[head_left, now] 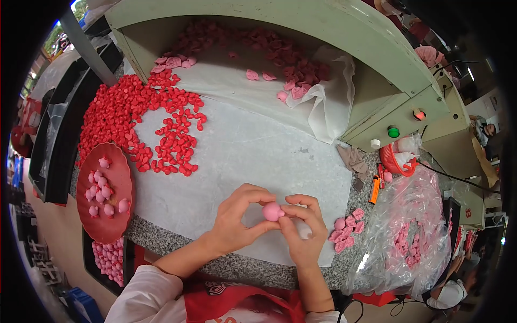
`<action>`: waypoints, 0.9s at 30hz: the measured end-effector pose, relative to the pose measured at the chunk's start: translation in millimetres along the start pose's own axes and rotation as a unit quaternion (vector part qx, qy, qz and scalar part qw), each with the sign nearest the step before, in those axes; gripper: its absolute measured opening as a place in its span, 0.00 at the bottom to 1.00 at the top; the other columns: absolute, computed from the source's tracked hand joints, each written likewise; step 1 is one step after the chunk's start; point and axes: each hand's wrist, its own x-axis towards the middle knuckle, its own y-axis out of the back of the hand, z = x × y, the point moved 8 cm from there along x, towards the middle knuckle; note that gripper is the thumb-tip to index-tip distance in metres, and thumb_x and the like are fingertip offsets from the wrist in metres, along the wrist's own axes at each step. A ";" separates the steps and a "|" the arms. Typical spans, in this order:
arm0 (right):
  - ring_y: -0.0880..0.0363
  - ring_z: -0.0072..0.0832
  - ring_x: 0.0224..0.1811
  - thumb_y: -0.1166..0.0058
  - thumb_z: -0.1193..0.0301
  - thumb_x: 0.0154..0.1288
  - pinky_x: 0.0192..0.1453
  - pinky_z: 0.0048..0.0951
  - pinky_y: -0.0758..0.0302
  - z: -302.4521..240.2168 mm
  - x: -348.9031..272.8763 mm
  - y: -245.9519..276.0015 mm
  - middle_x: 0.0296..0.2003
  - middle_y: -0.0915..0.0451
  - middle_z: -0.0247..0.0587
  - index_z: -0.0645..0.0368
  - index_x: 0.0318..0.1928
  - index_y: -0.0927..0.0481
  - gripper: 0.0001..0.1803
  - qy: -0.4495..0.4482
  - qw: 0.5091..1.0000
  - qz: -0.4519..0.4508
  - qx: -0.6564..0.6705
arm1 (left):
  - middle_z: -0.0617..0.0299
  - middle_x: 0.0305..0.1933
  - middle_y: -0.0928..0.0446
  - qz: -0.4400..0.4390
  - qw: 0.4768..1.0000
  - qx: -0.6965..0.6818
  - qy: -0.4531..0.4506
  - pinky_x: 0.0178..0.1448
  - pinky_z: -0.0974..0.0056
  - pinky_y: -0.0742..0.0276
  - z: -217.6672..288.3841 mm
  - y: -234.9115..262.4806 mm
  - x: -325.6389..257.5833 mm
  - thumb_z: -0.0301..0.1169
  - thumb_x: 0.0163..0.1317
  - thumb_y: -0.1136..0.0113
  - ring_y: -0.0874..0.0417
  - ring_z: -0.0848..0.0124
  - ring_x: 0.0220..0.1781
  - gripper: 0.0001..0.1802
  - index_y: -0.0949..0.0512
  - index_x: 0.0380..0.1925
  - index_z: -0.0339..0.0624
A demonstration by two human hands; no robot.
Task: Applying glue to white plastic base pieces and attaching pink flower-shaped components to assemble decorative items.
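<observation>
Between my two hands, above the white paper sheet [242, 145], is a small round pink rubbery piece [272, 211] with a little knob on its right side. My left hand [239, 218] pinches its round body between thumb and fingers. On the knob side, the thumb and fingertips of my right hand [304, 226] close on the same piece. Several flat, crumpled pink pieces [344, 237] lie just right of my right hand. Farther left, many small red curved pieces [177, 142] are spread over the sheet, heaped toward the back left.
A red scalloped plate [107, 231] with pink pieces stands at the left, over a black tray [129, 261] of pink balls. At the back is a pale green metal cabinet [280, 21] with pink pieces inside. A red basket [396, 161], an orange lighter [374, 190] and a clear plastic bag [377, 237] lie right.
</observation>
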 end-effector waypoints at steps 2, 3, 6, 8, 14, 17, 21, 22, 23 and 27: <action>0.25 0.24 0.31 0.47 0.83 0.50 0.29 0.18 0.27 6.9 0.1 2.3 0.41 0.28 0.46 0.64 0.35 0.23 0.10 -0.040 0.997 -0.008 0.059 | 0.57 0.37 0.26 -0.013 0.999 -0.011 -0.044 0.41 0.67 0.28 5.0 -0.9 0.0 0.27 0.36 0.28 0.24 0.67 0.37 0.23 0.26 0.35 0.39; 0.25 0.23 0.33 0.48 0.83 0.50 0.33 0.20 0.27 13.9 -1.7 1.3 0.42 0.27 0.46 0.65 0.36 0.22 0.09 -0.095 0.990 -0.017 0.103 | 0.57 0.37 0.26 -0.012 0.999 -0.011 -0.044 0.41 0.67 0.28 5.5 -0.1 0.1 0.27 0.36 0.28 0.24 0.67 0.37 0.23 0.26 0.35 0.39; 0.25 0.23 0.35 0.48 0.84 0.52 0.36 0.21 0.26 20.9 -3.9 -4.3 0.43 0.27 0.47 0.65 0.36 0.22 0.09 -0.159 0.973 -0.022 0.165 | 0.57 0.37 0.26 -0.018 0.999 -0.007 -0.037 0.39 0.67 0.28 5.0 0.0 0.4 0.28 0.36 0.27 0.24 0.68 0.37 0.22 0.25 0.35 0.39; 0.25 0.23 0.34 0.49 0.84 0.53 0.34 0.20 0.26 22.2 -4.7 -5.0 0.43 0.26 0.48 0.66 0.37 0.22 0.09 -0.168 0.968 -0.019 0.183 | 0.57 0.37 0.27 -0.013 0.999 -0.004 -0.044 0.38 0.69 0.28 5.4 0.7 0.1 0.27 0.37 0.28 0.25 0.69 0.36 0.22 0.24 0.35 0.39; 0.26 0.23 0.33 0.51 0.83 0.55 0.26 0.17 0.28 31.6 -11.6 -10.1 0.42 0.26 0.48 0.65 0.37 0.22 0.09 -0.195 0.944 -0.032 0.264 | 0.57 0.37 0.28 -0.007 0.999 -0.022 -0.048 0.38 0.70 0.28 6.9 1.4 -3.3 0.26 0.38 0.29 0.25 0.70 0.36 0.20 0.24 0.34 0.39; 0.25 0.23 0.33 0.51 0.82 0.55 0.26 0.17 0.28 34.8 -12.2 -10.8 0.43 0.26 0.49 0.65 0.37 0.22 0.08 -0.195 0.938 -0.033 0.283 | 0.58 0.37 0.28 -0.003 0.999 -0.036 -0.028 0.39 0.68 0.26 5.1 0.0 -3.7 0.22 0.39 0.33 0.24 0.69 0.36 0.18 0.23 0.34 0.40; 0.25 0.24 0.34 0.51 0.82 0.56 0.26 0.18 0.27 33.1 -10.6 -8.8 0.44 0.26 0.49 0.65 0.37 0.23 0.08 -0.187 0.936 -0.030 0.296 | 0.58 0.37 0.28 0.000 0.998 -0.044 -0.036 0.39 0.68 0.26 6.1 -3.8 -2.2 0.21 0.39 0.33 0.24 0.69 0.37 0.18 0.23 0.34 0.39; 0.25 0.24 0.34 0.51 0.82 0.56 0.26 0.18 0.27 33.5 -9.7 -8.3 0.44 0.26 0.49 0.66 0.36 0.24 0.07 -0.190 0.934 -0.028 0.300 | 0.58 0.37 0.28 0.002 0.998 -0.045 -0.035 0.39 0.68 0.26 5.3 -4.7 -1.2 0.21 0.38 0.33 0.24 0.69 0.37 0.18 0.23 0.34 0.39; 0.25 0.24 0.34 0.51 0.82 0.56 0.26 0.18 0.27 34.6 -8.2 -8.4 0.44 0.26 0.49 0.66 0.36 0.24 0.07 -0.189 0.935 -0.029 0.300 | 0.59 0.37 0.28 0.005 0.998 -0.045 -0.034 0.38 0.68 0.26 4.3 -5.5 0.2 0.21 0.38 0.33 0.24 0.69 0.37 0.17 0.23 0.34 0.39; 0.26 0.24 0.33 0.51 0.82 0.55 0.26 0.18 0.27 40.5 -8.9 -15.7 0.42 0.26 0.48 0.66 0.35 0.24 0.06 -0.207 0.930 -0.019 0.304 | 0.57 0.37 0.28 0.020 0.999 -0.031 -0.006 0.39 0.69 0.28 2.0 2.5 -4.5 0.24 0.40 0.30 0.25 0.70 0.37 0.19 0.24 0.35 0.39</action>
